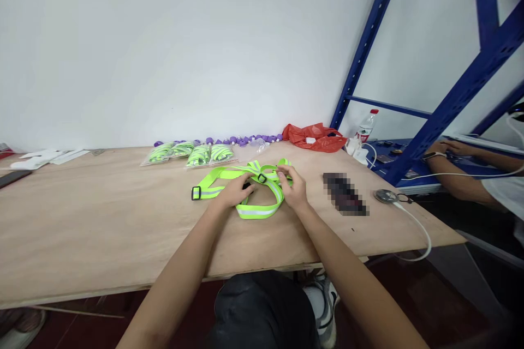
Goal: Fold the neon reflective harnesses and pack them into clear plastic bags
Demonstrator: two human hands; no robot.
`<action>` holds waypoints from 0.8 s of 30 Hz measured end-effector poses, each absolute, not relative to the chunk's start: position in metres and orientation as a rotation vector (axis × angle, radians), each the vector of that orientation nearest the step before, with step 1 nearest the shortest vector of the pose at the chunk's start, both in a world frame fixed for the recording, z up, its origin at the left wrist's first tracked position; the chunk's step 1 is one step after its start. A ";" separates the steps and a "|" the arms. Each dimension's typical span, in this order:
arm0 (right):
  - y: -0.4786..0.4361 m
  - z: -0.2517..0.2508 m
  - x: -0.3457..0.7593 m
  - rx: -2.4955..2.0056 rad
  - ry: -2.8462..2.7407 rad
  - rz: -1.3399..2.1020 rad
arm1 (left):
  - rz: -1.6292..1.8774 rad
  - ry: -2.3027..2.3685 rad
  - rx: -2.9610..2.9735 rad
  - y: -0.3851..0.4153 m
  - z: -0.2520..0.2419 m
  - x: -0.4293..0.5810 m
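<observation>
A neon-green reflective vest made of straps (257,212), with a pale stripe and black buckles, lies loosely looped on the wooden table. My left hand (235,192) is at its left part, fingers closed around a strap by a small black piece partly hidden under them. On the right side of the loops, my right hand (295,190) touches the straps with fingers and thumb apart. A black slider buckle (262,178) sits between the two hands. Another buckle (196,193) marks the strap end at left.
Behind the vest lie several bagged green straps (198,156), a row of purple items (245,140) and a red plastic bag (315,137). At right are a blurred dark object (344,194), a round cabled device (387,196), a bottle (367,126), blue shelving (426,103) and another person's arm (454,177).
</observation>
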State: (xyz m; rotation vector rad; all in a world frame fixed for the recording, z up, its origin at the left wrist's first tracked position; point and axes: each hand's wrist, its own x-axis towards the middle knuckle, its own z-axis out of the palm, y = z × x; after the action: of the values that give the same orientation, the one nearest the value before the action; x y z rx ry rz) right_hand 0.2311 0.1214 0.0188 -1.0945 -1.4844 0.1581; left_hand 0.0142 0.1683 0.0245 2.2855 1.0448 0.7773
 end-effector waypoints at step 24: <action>0.134 0.007 0.241 -1.145 -1.341 0.899 | 0.749 0.940 2.222 0.147 0.021 0.050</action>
State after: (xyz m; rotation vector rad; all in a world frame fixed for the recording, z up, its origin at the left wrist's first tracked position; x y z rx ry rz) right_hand 0.2411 0.1339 0.0068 -1.1453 -1.3407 0.8993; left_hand 0.0499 0.1465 0.0206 2.2220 0.9401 0.7491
